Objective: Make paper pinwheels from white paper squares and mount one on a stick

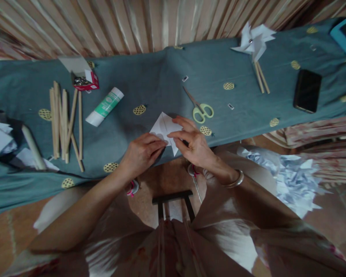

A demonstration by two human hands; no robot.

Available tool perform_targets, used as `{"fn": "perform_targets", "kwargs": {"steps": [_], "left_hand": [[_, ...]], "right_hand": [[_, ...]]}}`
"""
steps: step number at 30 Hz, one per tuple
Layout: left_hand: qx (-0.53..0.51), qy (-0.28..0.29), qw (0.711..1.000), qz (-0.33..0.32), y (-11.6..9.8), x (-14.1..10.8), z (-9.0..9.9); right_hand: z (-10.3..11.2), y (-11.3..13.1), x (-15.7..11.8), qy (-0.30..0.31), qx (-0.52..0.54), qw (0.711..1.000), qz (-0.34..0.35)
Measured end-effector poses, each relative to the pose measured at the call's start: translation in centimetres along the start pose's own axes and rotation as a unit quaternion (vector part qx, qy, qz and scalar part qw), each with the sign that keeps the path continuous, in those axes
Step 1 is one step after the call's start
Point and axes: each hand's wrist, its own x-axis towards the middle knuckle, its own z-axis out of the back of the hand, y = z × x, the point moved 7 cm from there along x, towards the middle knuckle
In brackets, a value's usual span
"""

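A small white paper piece (162, 125), folded and with a crease down it, lies at the near edge of the cloth-covered table. My left hand (143, 152) pinches its lower left side between thumb and fingers. On the paper's right part rests my right hand (193, 143), its thumb and fingers bent against the sheet and partly hiding it. Scissors with light green handles (202, 113) lie just beyond my right hand. To the left of the paper is a glue stick (105, 106) with a green label.
Several wooden sticks (64, 123) lie at left, near a red box (88, 80) of metal pins. Paper sheets (0, 138) sit at far left. At right are a paper pinwheel (255, 40), a phone (307, 91) and a blue-edged device (338, 37). Folded papers (295, 181) pile below the table's right side.
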Motion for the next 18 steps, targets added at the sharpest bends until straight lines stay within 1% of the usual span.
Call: {"fn": "perform_targets", "kwargs": {"steps": [7,12,15,18], "left_hand": [[-0.007,0.011,1.0,0.012,0.4,0.0,-0.2],[0.003,0.0,1.0,-0.001,0.2,-0.1,-0.1],[0.003,-0.001,1.0,0.001,0.3,-0.1,-0.2],[-0.006,0.01,1.0,0.01,0.5,-0.2,-0.5]], "right_hand": [[-0.5,0.6,-0.1,0.037,-0.019,0.999,0.027],[-0.8,1.0,-0.3,0.064,-0.047,0.996,0.047],[-1.0,1.0,-0.5,0.08,-0.059,0.994,0.048],[-1.2,0.9,-0.6,0.089,-0.057,0.994,0.039]]}}
